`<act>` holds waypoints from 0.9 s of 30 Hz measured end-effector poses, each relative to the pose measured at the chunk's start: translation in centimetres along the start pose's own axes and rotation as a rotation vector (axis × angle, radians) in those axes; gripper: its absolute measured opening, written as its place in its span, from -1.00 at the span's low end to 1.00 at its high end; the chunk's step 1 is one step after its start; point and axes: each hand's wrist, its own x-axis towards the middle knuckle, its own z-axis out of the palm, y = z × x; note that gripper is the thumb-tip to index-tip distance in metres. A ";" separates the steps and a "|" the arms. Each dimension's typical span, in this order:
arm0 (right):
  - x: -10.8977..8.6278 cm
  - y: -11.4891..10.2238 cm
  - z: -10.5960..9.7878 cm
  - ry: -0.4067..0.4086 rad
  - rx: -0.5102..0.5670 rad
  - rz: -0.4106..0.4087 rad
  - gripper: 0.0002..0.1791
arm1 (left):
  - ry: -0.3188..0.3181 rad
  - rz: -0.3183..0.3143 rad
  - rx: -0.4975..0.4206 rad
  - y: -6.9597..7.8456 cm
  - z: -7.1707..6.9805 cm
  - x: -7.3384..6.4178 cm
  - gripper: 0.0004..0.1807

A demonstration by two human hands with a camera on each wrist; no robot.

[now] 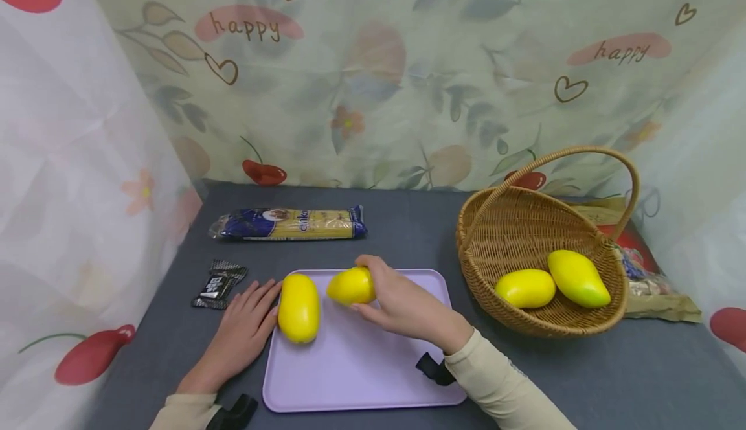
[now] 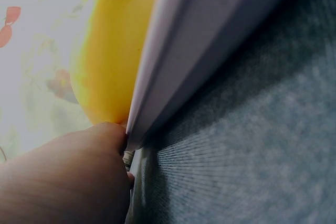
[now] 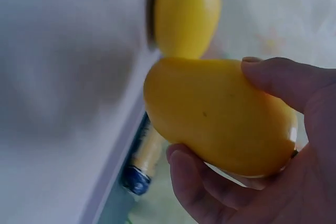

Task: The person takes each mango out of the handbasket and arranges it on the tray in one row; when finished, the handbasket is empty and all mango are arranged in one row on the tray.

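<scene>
In the head view my right hand grips a yellow mango over the upper part of a lilac tray. The right wrist view shows the thumb and fingers curled round that mango. Another mango lies lengthwise along the tray's left side. Beside it my left hand rests at the tray's left edge, its fingers extended over the cloth. From the left wrist, the thumb side of that hand is by the tray rim, close to the lying mango.
A wicker basket with a tall handle holds two mangoes on the right. Behind the tray lies a pack of pasta. A small black wrapped packet sits at left. Another bag is partly hidden behind the basket.
</scene>
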 end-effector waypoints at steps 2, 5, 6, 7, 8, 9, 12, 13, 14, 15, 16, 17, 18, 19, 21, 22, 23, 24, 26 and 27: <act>0.3 0.2 0.6 -0.011 -0.014 0.002 -0.25 | -0.008 0.001 -0.009 0.0 0.0 0.0 -0.42; 0.5 0.4 1.4 -0.014 -0.062 -0.015 -0.27 | -0.022 -0.002 -0.018 -0.1 0.1 0.0 -0.41; 0.6 0.5 1.6 -0.013 -0.081 -0.018 -0.29 | -0.026 -0.005 -0.018 -0.1 0.1 0.0 -0.41; 0.6 0.5 1.8 -0.012 -0.096 -0.020 -0.31 | -0.031 -0.008 -0.019 -0.1 0.1 0.0 -0.40; 0.6 0.5 2.0 -0.012 -0.109 -0.017 -0.32 | -0.030 -0.009 -0.020 -0.1 0.1 0.0 -0.40; 0.6 0.4 2.1 -0.014 -0.119 -0.013 -0.32 | -0.029 -0.009 -0.020 -0.1 0.1 0.0 -0.40; 0.4 0.1 2.3 -0.034 -0.136 0.010 -0.31 | -0.019 -0.007 -0.017 0.0 0.0 0.0 -0.41; 0.3 -0.1 2.3 -0.045 -0.137 0.018 -0.31 | -0.016 -0.006 -0.015 0.1 0.0 -0.1 -0.42; 0.1 -0.3 2.3 -0.058 -0.140 0.024 -0.31 | -0.012 -0.005 -0.013 0.2 -0.1 -0.1 -0.42; -0.1 -0.5 2.3 -0.072 -0.143 0.028 -0.31 | -0.012 -0.007 -0.009 0.2 -0.1 -0.1 -0.42; -0.2 -0.7 2.4 -0.087 -0.144 0.031 -0.31 | -0.010 -0.008 -0.006 0.2 -0.1 -0.2 -0.43; -0.4 -0.8 2.5 -0.098 -0.143 0.032 -0.31 | -0.010 -0.008 -0.003 0.3 -0.2 -0.2 -0.43; -0.7 -1.0 2.6 -0.109 -0.142 0.034 -0.31 | -0.010 -0.009 -0.002 0.3 -0.2 -0.2 -0.43; -0.9 -1.1 2.7 -0.119 -0.138 0.039 -0.31 | -0.010 -0.010 -0.002 0.3 -0.2 -0.2 -0.43; -1.3 -1.3 3.1 -0.135 -0.128 0.046 -0.30 | -0.009 -0.009 -0.002 0.2 -0.2 -0.2 -0.43; -1.4 -1.4 3.3 -0.140 -0.119 0.053 -0.30 | -0.008 -0.007 -0.003 0.2 -0.2 -0.2 -0.43; -1.6 -1.5 3.4 -0.141 -0.113 0.056 -0.30 | -0.008 -0.005 -0.004 0.2 -0.2 -0.1 -0.43; -1.8 -1.6 3.5 -0.145 -0.109 0.062 -0.29 | -0.008 -0.004 -0.007 0.2 -0.2 -0.1 -0.43; -2.1 -1.7 3.7 -0.143 -0.106 0.059 -0.30 | -0.009 -0.002 -0.008 0.1 -0.2 -0.1 -0.42; -2.3 -1.7 3.9 -0.134 -0.106 0.051 -0.30 | -0.010 -0.002 -0.007 0.1 -0.2 -0.1 -0.42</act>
